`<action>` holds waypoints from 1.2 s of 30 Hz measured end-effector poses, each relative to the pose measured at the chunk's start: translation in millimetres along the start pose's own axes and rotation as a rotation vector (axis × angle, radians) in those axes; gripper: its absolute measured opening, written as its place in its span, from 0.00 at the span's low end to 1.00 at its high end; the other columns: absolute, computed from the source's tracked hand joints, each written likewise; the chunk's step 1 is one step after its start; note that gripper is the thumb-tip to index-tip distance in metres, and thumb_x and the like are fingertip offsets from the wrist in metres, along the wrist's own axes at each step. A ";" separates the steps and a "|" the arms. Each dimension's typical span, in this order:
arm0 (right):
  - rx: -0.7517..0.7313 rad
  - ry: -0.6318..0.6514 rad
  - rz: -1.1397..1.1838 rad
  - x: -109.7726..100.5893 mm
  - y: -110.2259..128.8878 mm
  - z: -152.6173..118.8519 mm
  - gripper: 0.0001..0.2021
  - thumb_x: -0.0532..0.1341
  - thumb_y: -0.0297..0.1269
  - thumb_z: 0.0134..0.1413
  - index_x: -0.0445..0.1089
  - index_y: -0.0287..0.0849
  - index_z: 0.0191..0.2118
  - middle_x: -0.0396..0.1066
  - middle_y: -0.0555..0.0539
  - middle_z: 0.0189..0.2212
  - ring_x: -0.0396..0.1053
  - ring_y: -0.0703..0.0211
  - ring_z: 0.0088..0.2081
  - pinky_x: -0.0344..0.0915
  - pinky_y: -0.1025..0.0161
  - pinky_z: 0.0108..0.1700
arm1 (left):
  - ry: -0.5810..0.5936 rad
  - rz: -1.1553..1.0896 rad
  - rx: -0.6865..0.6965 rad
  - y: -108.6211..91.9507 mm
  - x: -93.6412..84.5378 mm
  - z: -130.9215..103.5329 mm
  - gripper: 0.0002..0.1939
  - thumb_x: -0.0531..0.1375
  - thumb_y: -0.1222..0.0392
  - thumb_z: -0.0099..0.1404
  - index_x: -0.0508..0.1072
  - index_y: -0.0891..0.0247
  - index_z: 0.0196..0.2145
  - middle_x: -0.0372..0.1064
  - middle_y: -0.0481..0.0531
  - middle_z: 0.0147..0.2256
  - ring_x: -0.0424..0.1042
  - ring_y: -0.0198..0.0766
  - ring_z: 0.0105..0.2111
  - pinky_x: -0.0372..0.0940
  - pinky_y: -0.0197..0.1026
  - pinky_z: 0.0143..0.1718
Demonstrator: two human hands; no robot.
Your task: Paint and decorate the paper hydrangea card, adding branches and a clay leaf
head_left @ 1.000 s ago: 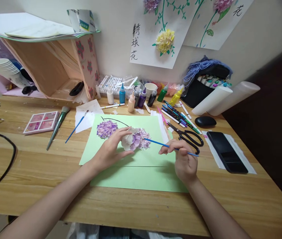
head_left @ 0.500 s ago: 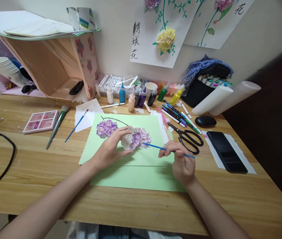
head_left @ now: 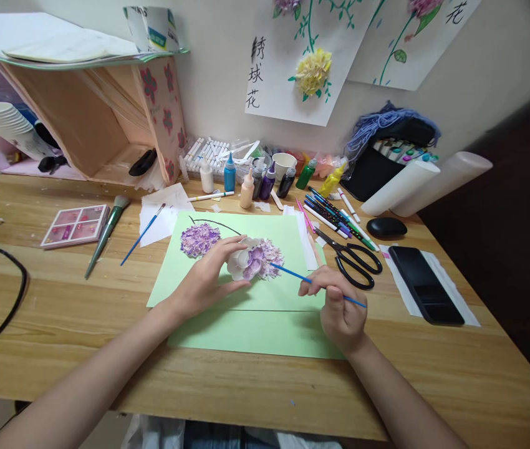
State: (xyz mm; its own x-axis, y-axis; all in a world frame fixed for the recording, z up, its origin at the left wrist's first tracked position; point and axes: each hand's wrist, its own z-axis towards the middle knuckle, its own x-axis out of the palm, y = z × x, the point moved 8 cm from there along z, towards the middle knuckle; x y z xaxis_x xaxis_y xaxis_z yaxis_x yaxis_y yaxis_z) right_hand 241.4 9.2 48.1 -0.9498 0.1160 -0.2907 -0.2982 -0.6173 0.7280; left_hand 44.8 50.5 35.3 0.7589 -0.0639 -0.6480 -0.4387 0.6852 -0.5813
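My left hand (head_left: 204,274) grips a small white palette (head_left: 237,264) with purple paint in its wells, between thumb and fingers. In my right hand (head_left: 340,302) is a thin blue paintbrush (head_left: 293,273), its tip at the right flower near the palette's edge. The right purple-and-pink flower (head_left: 273,258) is partly hidden behind the palette. Another purple flower (head_left: 199,240) lies to the left, with a dark curved line drawn beside it. Both flowers are on green paper (head_left: 246,330).
Black scissors (head_left: 357,262), a phone (head_left: 426,284), a mouse (head_left: 386,228) and several pens lie to the right. Paint bottles (head_left: 247,190) stand behind the paper. A second brush (head_left: 143,234), a large brush (head_left: 106,237) and a pink palette box (head_left: 75,226) are on the left.
The blue brush has tilted, its tip slightly higher and its rear end lower. My left hand still holds the palette in nearly the same place.
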 end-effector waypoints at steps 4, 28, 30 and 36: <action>0.003 -0.009 -0.049 -0.2 -0.4 -0.8 0.14 0.47 0.37 0.65 0.65 0.43 0.31 0.66 0.49 0.23 0.66 0.60 0.26 0.62 0.61 0.30 | 0.004 0.009 -0.010 0.7 0.7 -0.3 0.30 0.65 0.61 0.58 0.58 0.60 0.56 0.60 0.61 0.57 0.61 0.43 0.57 0.63 0.45 0.54; -0.045 0.060 -0.016 9.4 9.5 -3.2 0.12 0.47 0.34 0.65 0.63 0.43 0.31 0.63 0.49 0.23 0.63 0.61 0.26 0.60 0.62 0.28 | -0.021 -0.009 0.014 -0.6 1.0 -0.9 0.35 0.65 0.62 0.57 0.54 0.60 0.58 0.60 0.62 0.57 0.61 0.43 0.57 0.67 0.43 0.49; 0.006 0.049 0.041 11.3 4.7 -4.6 0.13 0.47 0.35 0.65 0.63 0.43 0.30 0.63 0.50 0.22 0.62 0.62 0.25 0.59 0.63 0.28 | -0.020 -0.007 0.013 -0.5 1.2 -0.9 0.34 0.65 0.62 0.58 0.54 0.59 0.58 0.60 0.62 0.57 0.61 0.44 0.57 0.67 0.43 0.49; 0.211 -0.065 0.187 12.0 -13.5 -9.2 0.16 0.46 0.39 0.66 0.64 0.43 0.30 0.64 0.50 0.20 0.62 0.63 0.23 0.58 0.63 0.25 | -0.020 -0.002 0.011 0.3 1.2 -0.9 0.33 0.65 0.61 0.58 0.55 0.59 0.57 0.60 0.62 0.57 0.61 0.45 0.57 0.67 0.45 0.49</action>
State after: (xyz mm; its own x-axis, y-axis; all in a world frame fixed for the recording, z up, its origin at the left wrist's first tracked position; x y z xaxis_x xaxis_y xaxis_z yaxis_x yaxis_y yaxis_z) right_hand 234.8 11.8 29.1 -0.9921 0.0690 -0.1043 -0.1244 -0.4581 0.8802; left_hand 45.2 49.9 33.9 0.7695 -0.0509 -0.6366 -0.4319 0.6929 -0.5774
